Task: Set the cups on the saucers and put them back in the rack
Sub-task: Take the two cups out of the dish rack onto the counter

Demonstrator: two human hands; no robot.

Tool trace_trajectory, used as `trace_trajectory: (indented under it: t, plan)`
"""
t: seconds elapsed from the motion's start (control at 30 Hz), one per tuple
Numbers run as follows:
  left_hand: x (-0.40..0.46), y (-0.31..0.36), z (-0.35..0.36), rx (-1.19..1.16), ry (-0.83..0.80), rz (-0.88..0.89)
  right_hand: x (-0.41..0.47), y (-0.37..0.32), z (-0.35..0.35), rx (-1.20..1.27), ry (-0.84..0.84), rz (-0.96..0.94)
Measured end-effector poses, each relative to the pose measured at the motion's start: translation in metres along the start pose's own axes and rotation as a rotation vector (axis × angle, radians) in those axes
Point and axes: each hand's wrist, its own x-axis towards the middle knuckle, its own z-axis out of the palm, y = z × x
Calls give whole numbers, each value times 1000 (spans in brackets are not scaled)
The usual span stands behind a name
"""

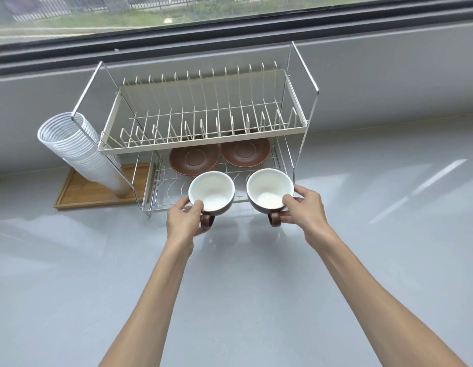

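- The left hand [186, 217] pinches the left cup [211, 193] by its near rim, thumb inside.
- The right hand [302, 207] grips the right cup [269, 189] the same way.
- Both cups are upright at the front edge of the rack [203, 123], handles toward the person.
- 2 brown saucers [194, 158] lie side by side on the lower tier, behind the cups.
- The rack stands on a grey tabletop [256, 274] under a window [230, 11]; a stack of white cups [79, 149] on a wooden tray [79, 192] sits just left.

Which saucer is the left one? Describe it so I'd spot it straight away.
Find the wire dish rack under the window. On its lower shelf lie two brown saucers; the left saucer sits nearer the stack of white cups, behind the left hand's cup.
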Motion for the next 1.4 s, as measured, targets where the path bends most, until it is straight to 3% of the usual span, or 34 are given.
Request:
trace_trajectory:
  t: [0.3,0.73,1.03,1.4]
  plan:
    - [-54,-37,37,26,-125,-61,-40,34,-75,26,121,46]
    - [-90,-73,170,65,-207,-110,-27,72,-181,83,340,170]
    - [-79,-73,231,39,-161,-121,8,81,-212,105,365,218]
    - [-70,-76,251,41,-138,-136,27,86,-220,119,374,230]
